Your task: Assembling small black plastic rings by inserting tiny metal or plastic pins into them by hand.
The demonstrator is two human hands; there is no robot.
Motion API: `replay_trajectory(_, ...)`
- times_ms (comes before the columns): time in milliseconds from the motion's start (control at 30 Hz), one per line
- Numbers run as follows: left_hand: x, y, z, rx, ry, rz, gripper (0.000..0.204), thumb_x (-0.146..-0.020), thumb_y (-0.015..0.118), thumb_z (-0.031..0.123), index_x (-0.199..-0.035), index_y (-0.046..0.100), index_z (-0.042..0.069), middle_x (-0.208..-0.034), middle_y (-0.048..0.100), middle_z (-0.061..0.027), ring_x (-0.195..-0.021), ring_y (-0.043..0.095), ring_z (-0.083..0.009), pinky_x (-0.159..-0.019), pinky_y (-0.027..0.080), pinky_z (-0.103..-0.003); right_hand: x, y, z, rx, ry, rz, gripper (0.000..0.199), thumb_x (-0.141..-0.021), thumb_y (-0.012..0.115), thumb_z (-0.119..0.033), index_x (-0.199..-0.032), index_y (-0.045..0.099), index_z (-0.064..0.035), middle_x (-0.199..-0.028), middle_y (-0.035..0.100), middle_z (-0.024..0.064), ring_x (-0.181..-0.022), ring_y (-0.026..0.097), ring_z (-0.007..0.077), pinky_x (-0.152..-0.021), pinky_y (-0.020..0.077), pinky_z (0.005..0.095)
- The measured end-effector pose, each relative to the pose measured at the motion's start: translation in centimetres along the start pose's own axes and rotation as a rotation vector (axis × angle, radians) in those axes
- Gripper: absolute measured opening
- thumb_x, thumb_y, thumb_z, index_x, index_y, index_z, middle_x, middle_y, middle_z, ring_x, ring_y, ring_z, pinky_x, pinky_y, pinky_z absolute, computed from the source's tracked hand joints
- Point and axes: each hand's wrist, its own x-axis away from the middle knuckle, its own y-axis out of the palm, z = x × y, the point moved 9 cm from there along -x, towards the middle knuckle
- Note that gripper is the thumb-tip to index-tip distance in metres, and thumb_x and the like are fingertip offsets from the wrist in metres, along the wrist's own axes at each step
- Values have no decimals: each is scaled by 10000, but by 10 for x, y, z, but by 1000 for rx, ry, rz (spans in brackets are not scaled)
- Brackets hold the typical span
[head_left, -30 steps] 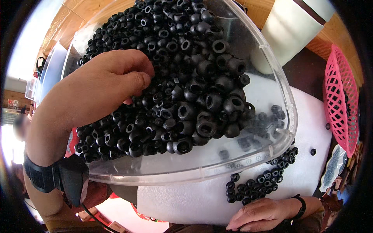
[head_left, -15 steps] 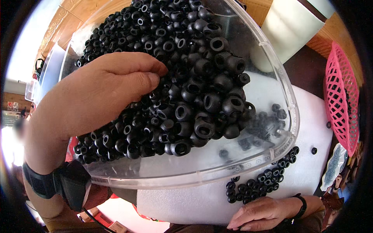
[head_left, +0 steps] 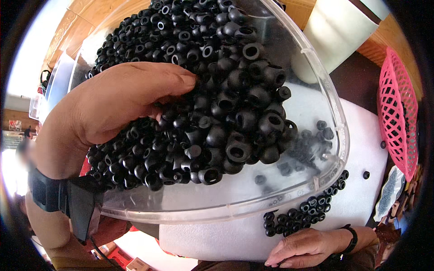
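A big clear plastic tub (head_left: 217, 211) holds a heap of hollow black round pieces (head_left: 212, 97), glossy, many with an oval hole. My left hand (head_left: 129, 97) reaches into the heap from the left, its fingers curled down among the pieces, the tips partly hidden. Below the tub's right side, my right hand (head_left: 298, 249) lies low at the front edge of a white foam sheet (head_left: 203, 239), fingers stretched out and holding nothing visible. Just beyond it sits a cluster of small black rings (head_left: 300, 216), some in rows.
At the right stands a pink mesh basket (head_left: 392, 115) with dark pieces behind its lattice. A pale cylindrical container (head_left: 337, 36) is at the back right. One loose black ring (head_left: 366, 175) lies on the foam. A black device (head_left: 68, 198) is strapped to my left wrist.
My left hand has turned and curled deeper into the heap, and pieces around it have shifted. The tub's front rim sits slightly lower. My right hand has stayed put.
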Motion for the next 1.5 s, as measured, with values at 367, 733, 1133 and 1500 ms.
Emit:
replay_trajectory(367, -13, 9, -16, 448, -52, -26, 269, -886, 541, 290, -1012, 613, 63, -897, 580, 21, -758, 501, -79, -646, 419, -220, 0, -6, 2, -2, 39, 82, 114, -821, 605, -46, -929, 620, -15, -825, 633, 115, -700, 609, 260, -593, 467, 335)
replay_trajectory(733, -3, 15, 2, 405, -11, -173, 329, -930, 453, 362, -818, 565, 74, -636, 549, -16, -421, 497, -94, -304, 345, -188, 8, 4, 12, -114, 95, -83, 289, -888, 530, -3, -1174, 532, 42, -1092, 602, 165, -924, 620, 251, -770, 494, 323)
replay_trajectory(1133, 19, 15, 14, 461, 90, -155, 233, -881, 552, 296, -788, 509, 88, -644, 522, -43, -460, 446, -76, -308, 274, -171, 13, 9, 14, -70, 44, -95, 307, -885, 540, -7, -1188, 521, 34, -1076, 605, 145, -947, 612, 252, -776, 489, 321)
replay_trajectory(1500, 78, -38, 24, 419, 352, 229, 243, -915, 526, 334, -868, 418, 120, -593, 392, 10, -367, 304, -28, -254, 220, -156, 21, 15, 12, -5, -150, -49, 248, -931, 482, -120, -1144, 507, 3, -976, 579, 147, -863, 588, 279, -715, 471, 357)
